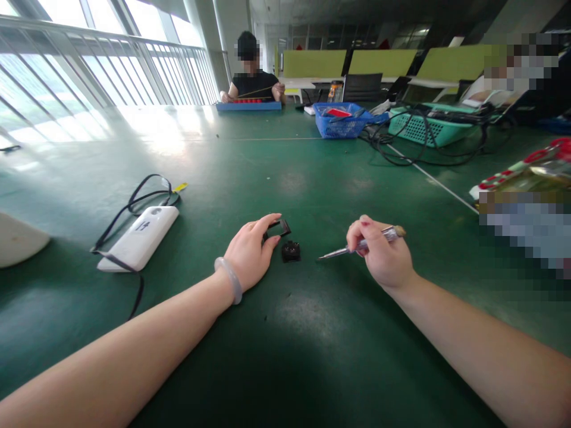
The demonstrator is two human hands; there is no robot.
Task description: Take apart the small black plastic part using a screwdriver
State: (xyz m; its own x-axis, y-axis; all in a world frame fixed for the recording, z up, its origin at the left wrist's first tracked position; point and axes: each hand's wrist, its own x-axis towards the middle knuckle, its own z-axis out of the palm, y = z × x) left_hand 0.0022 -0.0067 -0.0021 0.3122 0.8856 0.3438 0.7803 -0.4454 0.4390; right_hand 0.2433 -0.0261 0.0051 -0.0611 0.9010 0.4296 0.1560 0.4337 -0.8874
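My left hand [250, 249], with a pale bangle [229, 280] at the wrist, grips a small black rectangular frame [284, 227] between thumb and fingers, close to the tabletop. Just to its right, a small black square part [291, 251] lies on the green table [312, 333]; its fine details are too small to make out. My right hand [379, 249] is closed around a screwdriver [363, 244] with a clear handle. Its thin metal tip points left, toward the black part and apart from it.
A white power bank [140, 238] with a black cord [134, 208] lies to the left. Farther back stand a blue basket [339, 125] and a green basket [432, 134] with tangled black cables [392, 148]. A person [254, 77] sits at the far edge behind a blue tray [248, 107].
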